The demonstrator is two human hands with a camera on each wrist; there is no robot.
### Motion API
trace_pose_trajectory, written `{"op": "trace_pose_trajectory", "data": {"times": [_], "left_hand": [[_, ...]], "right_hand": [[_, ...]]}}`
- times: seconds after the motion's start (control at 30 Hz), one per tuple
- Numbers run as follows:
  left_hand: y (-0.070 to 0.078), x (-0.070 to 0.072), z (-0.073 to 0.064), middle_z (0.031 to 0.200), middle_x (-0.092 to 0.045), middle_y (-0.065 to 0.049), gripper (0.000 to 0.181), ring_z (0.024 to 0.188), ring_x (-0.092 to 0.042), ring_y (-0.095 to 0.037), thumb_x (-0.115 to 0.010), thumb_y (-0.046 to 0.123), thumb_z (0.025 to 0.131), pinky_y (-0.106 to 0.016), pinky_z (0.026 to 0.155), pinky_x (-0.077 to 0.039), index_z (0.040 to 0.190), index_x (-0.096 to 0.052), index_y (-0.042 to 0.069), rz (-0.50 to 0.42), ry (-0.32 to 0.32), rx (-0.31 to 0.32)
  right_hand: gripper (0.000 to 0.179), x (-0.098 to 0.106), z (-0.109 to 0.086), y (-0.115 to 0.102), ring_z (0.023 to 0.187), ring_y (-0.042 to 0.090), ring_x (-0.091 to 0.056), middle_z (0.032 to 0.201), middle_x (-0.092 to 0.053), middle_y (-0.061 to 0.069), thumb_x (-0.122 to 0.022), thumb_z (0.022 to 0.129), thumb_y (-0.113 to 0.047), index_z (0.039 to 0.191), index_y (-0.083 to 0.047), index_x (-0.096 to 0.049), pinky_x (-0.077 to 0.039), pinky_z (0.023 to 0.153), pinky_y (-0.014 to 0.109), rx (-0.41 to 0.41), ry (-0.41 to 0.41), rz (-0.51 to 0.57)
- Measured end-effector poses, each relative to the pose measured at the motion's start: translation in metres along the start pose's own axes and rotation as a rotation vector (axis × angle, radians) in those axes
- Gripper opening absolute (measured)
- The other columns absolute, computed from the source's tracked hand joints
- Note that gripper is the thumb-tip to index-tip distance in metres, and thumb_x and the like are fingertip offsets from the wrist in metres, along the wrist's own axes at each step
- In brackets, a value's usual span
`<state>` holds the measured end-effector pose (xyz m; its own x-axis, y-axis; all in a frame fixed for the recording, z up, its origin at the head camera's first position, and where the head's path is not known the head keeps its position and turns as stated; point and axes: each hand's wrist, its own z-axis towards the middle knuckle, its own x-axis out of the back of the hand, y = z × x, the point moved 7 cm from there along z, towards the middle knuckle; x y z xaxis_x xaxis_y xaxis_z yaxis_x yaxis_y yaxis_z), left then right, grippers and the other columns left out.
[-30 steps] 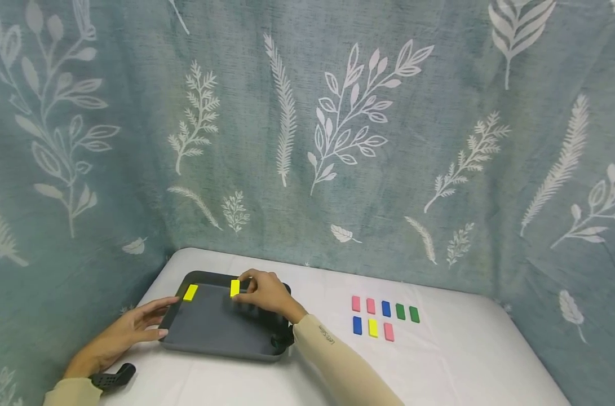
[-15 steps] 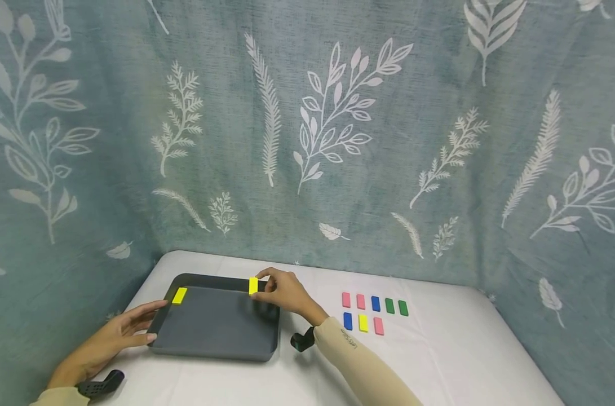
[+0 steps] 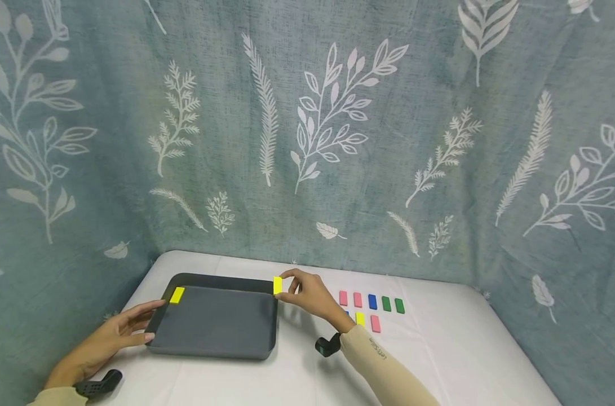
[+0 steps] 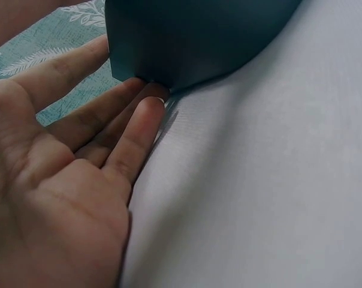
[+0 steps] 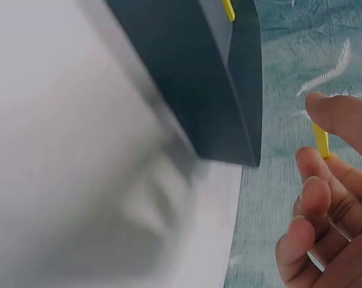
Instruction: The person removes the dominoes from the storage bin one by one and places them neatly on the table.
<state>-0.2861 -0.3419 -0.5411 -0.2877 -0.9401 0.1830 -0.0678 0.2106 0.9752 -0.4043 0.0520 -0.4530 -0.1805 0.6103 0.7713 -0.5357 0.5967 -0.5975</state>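
A dark grey tray sits on the white table's left side. One yellow block lies inside it near the far left corner. Between thumb and fingertips, my right hand pinches a second yellow block, held upright at the tray's far right corner. The right wrist view shows that pinched block raised beyond the tray wall. My left hand is at the tray's left side, its fingers extended. In the left wrist view, the fingertips touch the tray's outer wall low down.
Right of the tray, two rows of small blocks lie on the white cloth: pink, blue, green and yellow. My right forearm partly covers the front row. A patterned curtain stands behind the table.
My right hand has moved right with the yellow block, from over the tray to its far right corner. The left hand stays at the tray's left side. The head view has shifted slightly.
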Motion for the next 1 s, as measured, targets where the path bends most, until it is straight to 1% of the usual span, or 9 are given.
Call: {"op": "trace_pose_trajectory", "data": {"times": [0.1,0.3,0.37,0.57,0.7,0.83,0.9,1.0], "left_hand": [[0.001,0.000,0.000,0.164,-0.024,-0.017,0.072,0.126,-0.048,-0.007,-0.064,0.017,0.102,-0.044,0.102,-0.041,0.163,-0.026,0.012,0.004,-0.004,0.002],[0.000,0.001,-0.001,0.163,-0.026,-0.014,0.073,0.125,-0.049,-0.004,-0.065,0.017,0.102,-0.044,0.101,-0.042,0.163,-0.026,0.012,-0.004,-0.001,0.010],[-0.001,0.001,0.000,0.163,-0.027,-0.014,0.073,0.125,-0.050,-0.004,-0.065,0.017,0.102,-0.044,0.101,-0.042,0.163,-0.026,0.012,-0.008,-0.003,0.010],[-0.001,0.000,0.001,0.163,-0.028,-0.014,0.073,0.125,-0.050,-0.004,-0.065,0.017,0.102,-0.043,0.100,-0.042,0.163,-0.026,0.013,-0.004,-0.001,0.004],[0.000,0.000,0.001,0.163,-0.028,-0.015,0.073,0.124,-0.051,-0.005,-0.065,0.017,0.101,-0.043,0.100,-0.042,0.163,-0.026,0.011,-0.001,0.004,0.008],[0.002,0.000,0.000,0.162,-0.028,-0.017,0.074,0.124,-0.051,-0.007,-0.066,0.018,0.101,-0.043,0.100,-0.042,0.163,-0.026,0.009,0.006,0.011,0.015],[0.002,0.000,0.000,0.161,-0.030,-0.015,0.074,0.124,-0.051,-0.007,-0.066,0.018,0.101,-0.042,0.100,-0.042,0.162,-0.027,0.009,0.010,0.013,0.016],[0.002,0.000,-0.001,0.159,-0.033,-0.009,0.073,0.124,-0.051,-0.005,-0.065,0.017,0.101,-0.039,0.099,-0.044,0.163,-0.026,0.009,0.006,0.007,0.012]], "right_hand": [[0.044,0.007,-0.011,0.009,0.063,0.010,-0.056,0.078,-0.064,-0.011,-0.083,0.088,-0.035,0.126,-0.019,-0.069,-0.047,0.059,0.026,-0.006,0.017,-0.007],[0.045,0.020,-0.034,0.025,0.065,0.010,-0.055,0.079,-0.065,-0.011,-0.082,0.089,-0.035,0.127,-0.016,-0.068,-0.047,0.059,0.027,-0.034,0.049,0.024],[0.044,0.023,-0.042,0.032,0.065,0.010,-0.054,0.079,-0.065,-0.011,-0.082,0.089,-0.034,0.127,-0.017,-0.068,-0.046,0.059,0.026,-0.052,0.059,0.029],[0.042,0.035,-0.063,0.050,0.063,0.010,-0.053,0.079,-0.065,-0.011,-0.082,0.090,-0.029,0.128,-0.016,-0.068,-0.045,0.057,0.025,-0.074,0.072,0.039],[0.043,0.045,-0.077,0.063,0.062,0.011,-0.053,0.081,-0.065,-0.010,-0.081,0.090,-0.027,0.130,-0.018,-0.067,-0.045,0.056,0.026,-0.118,0.081,0.045],[0.044,0.056,-0.091,0.078,0.062,0.012,-0.053,0.080,-0.065,-0.010,-0.082,0.089,-0.027,0.129,-0.019,-0.067,-0.045,0.057,0.026,-0.170,0.112,0.035],[0.044,0.060,-0.099,0.086,0.062,0.012,-0.051,0.079,-0.065,-0.010,-0.083,0.088,-0.028,0.129,-0.019,-0.068,-0.044,0.057,0.025,-0.193,0.127,0.035],[0.046,0.066,-0.112,0.097,0.062,0.012,-0.051,0.079,-0.065,-0.008,-0.085,0.087,-0.031,0.128,-0.019,-0.068,-0.042,0.056,0.025,-0.241,0.142,0.046]]}}
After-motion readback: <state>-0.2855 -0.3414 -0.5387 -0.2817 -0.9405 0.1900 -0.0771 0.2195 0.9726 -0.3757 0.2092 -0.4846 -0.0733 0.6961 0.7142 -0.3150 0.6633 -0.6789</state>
